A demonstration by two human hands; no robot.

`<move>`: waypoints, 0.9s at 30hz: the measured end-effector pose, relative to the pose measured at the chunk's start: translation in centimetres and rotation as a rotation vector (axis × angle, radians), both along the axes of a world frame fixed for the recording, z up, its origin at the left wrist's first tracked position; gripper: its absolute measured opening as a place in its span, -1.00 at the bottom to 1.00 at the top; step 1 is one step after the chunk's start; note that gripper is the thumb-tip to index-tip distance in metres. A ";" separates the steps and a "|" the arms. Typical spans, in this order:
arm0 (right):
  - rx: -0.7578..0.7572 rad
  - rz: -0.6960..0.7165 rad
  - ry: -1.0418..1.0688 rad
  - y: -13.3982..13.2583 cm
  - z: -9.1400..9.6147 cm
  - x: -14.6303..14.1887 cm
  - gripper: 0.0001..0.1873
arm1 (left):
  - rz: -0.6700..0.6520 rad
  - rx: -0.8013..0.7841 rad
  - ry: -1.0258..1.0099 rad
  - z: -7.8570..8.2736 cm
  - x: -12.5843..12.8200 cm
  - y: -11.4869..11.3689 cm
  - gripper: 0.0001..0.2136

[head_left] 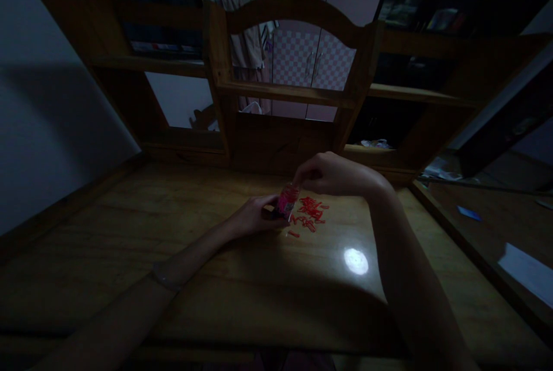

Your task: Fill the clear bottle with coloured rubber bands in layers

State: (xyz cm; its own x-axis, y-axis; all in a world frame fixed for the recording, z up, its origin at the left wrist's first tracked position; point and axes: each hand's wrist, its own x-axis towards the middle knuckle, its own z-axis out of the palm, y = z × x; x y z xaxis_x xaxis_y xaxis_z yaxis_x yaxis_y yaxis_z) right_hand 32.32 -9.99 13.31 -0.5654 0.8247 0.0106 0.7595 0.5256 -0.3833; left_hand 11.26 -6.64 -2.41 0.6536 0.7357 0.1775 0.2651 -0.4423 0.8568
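Observation:
A small clear bottle (288, 200) with a pink label stands slightly tilted above the desk, and my left hand (256, 216) is closed around its lower part. My right hand (322, 173) is at the bottle's mouth, its fingers bent down and pressed together there. Whatever those fingertips hold, if anything, is too small and dark to make out. Red material shows inside the bottle. Just to the right of it, a loose pile of small red paperclip-like pieces (311, 209) lies on the wood, with a single piece (294, 234) nearer to me.
The wooden desk (194, 198) has an open shelf frame (287, 93) along its back. Clothes on hangers (246, 19) and a cabinet with checkered doors (313, 60) are behind it. At the right, a lower brown surface bears white paper (529, 273) and a blue packet (469, 213).

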 end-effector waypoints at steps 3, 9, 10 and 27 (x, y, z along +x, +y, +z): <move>0.010 -0.005 -0.016 0.0 0.0 0.2 -0.70 | -0.002 0.018 0.002 0.1 0.0 -0.1 -0.53; -0.061 0.025 -0.039 0.4 -0.8 -0.1 -0.70 | 0.016 0.028 0.018 0.3 0.0 -0.2 -0.50; -0.068 0.025 -0.043 0.4 -0.8 -0.2 -0.70 | 0.012 0.023 0.019 0.3 0.0 -0.2 -0.50; -0.062 0.056 -0.022 -0.1 -0.1 -0.2 -0.68 | -0.002 0.022 0.004 0.0 -0.1 0.0 -0.50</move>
